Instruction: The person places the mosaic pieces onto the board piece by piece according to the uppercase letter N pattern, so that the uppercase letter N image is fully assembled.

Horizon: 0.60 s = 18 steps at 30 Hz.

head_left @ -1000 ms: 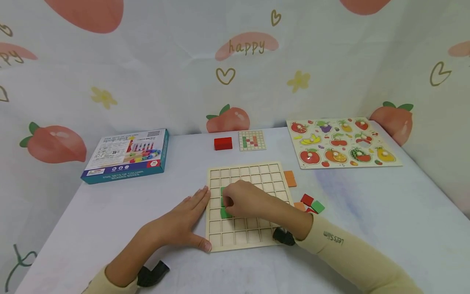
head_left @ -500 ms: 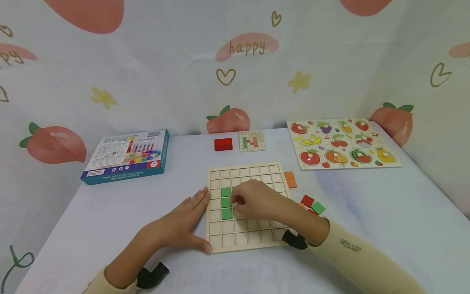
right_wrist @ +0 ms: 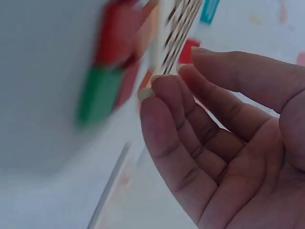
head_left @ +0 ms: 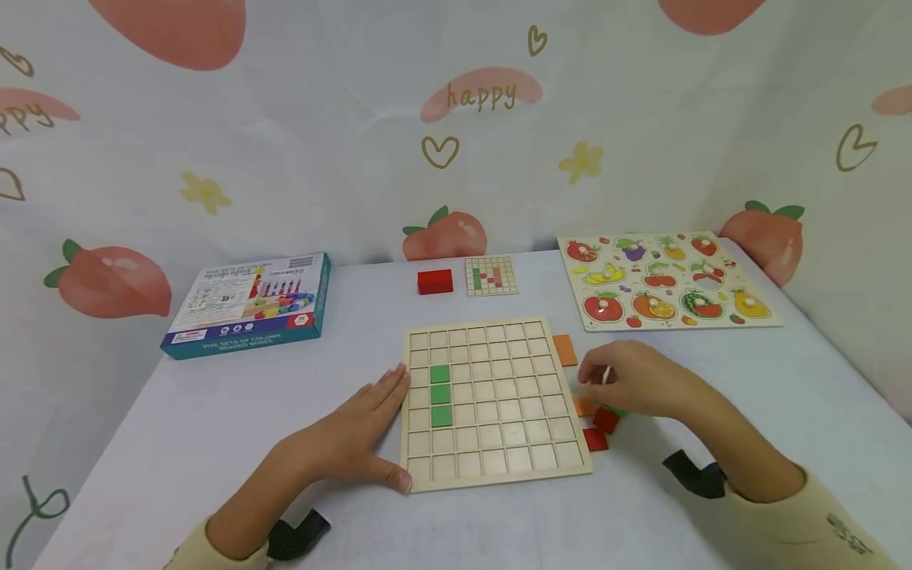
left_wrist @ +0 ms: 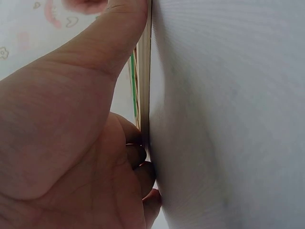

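A wooden grid board (head_left: 496, 480) lies flat, with several green tiles (head_left: 441, 394) set in a column of its cells at the left. My left hand (head_left: 342, 439) rests along the board's left edge, fingers straight and thumb spread to the near corner. Over the loose tiles at the board's right edge is my right hand (head_left: 634, 381). Its fingers are loosely bent, and the right wrist view shows nothing between thumb and fingertips. Beneath or beside it lie an orange tile (head_left: 584, 406), a red tile (head_left: 606, 419), another red tile (head_left: 594, 440) and a partly hidden green tile (right_wrist: 99, 95).
An orange tile (head_left: 565, 350) touches the board's upper right side. Behind stand a red block (head_left: 435, 282) and a small pattern card (head_left: 492, 276). A flat teal box (head_left: 245, 305) lies at left, a fruit peg puzzle (head_left: 666, 281) at right. A printed cloth (head_left: 342, 158) hangs behind.
My right hand has left the green tiles and moved right to the loose tiles. Red tiles there now lie nearer the front. My left hand has stayed in place.
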Available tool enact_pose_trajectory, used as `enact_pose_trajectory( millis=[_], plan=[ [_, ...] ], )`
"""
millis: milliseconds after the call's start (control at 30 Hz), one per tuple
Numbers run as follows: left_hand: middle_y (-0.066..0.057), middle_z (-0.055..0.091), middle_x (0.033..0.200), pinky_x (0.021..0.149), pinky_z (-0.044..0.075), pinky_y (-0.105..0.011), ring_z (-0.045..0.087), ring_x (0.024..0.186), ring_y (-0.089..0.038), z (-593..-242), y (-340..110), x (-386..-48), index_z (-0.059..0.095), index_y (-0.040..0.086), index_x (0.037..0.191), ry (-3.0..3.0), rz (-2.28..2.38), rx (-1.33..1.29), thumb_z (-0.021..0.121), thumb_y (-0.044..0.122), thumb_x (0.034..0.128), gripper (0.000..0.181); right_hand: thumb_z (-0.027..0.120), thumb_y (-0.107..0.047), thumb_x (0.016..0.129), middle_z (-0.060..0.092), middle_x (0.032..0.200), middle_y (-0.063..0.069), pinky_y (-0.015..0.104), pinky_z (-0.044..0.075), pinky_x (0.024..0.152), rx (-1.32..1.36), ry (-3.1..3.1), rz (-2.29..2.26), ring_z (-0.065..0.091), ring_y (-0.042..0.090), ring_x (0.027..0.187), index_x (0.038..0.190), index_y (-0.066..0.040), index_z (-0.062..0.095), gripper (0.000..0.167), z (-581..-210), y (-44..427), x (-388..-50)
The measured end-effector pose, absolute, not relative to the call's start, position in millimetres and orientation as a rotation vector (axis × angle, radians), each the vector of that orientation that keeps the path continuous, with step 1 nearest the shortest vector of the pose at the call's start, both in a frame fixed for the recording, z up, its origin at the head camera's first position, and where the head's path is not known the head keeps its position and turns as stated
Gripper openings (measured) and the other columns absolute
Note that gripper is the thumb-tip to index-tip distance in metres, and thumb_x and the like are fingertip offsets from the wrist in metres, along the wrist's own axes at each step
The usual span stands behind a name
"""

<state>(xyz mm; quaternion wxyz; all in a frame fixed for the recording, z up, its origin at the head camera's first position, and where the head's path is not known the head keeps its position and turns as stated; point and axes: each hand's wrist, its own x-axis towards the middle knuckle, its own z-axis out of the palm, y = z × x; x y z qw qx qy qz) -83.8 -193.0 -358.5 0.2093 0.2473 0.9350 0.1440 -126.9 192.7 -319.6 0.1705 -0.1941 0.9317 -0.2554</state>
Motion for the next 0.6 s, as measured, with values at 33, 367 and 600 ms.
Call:
enact_pose_trajectory(
  millis=[33, 367, 600],
  plan=[
    [-0.008, 0.002, 0.168, 0.121, 0.009, -0.049, 0.0, 0.153, -0.024, -358.4, -192.8, -83.8, 0.009, 0.005, 0.161, 2.6, 0.4, 0.69, 0.072, 0.079, 0.0652, 0.136, 0.078, -0.012, 0.086, 0.062, 0.082, -0.005, 0.031, 0.052, 0.066, -0.535, 2.654, -0.708, 0.056, 0.017, 0.078, 0.09, -0.015, 0.072, 0.008, -320.7, 200.7, -125.8],
    [-0.008, 0.003, 0.168, 0.121, 0.01, -0.05, 0.001, 0.153, -0.025, -356.4, -193.0, -84.0, 0.011, 0.005, 0.161, 2.606, 0.404, 0.688, 0.072, 0.079, 0.0649, 0.136, 0.083, -0.012, 0.082, 0.056, 0.08, -0.002, 0.03, 0.05, 0.063, -0.488, 2.595, -0.731, 0.053, 0.018, 0.079, 0.097, -0.013, 0.068, 0.02, -339.1, 238.1, -125.6],
    [-0.009, 0.003, 0.168, 0.121, 0.01, -0.051, 0.001, 0.153, -0.026, -358.3, -192.1, -84.1, 0.01, 0.004, 0.161, 2.6, 0.411, 0.691, 0.071, 0.079, 0.0652, 0.136, 0.083, -0.012, 0.082, 0.054, 0.078, -0.001, 0.029, 0.047, 0.063, -0.51, 2.546, -0.746, 0.051, 0.017, 0.079, 0.092, -0.012, 0.064, 0.022, -341.9, 241.2, -128.4]
  ],
)
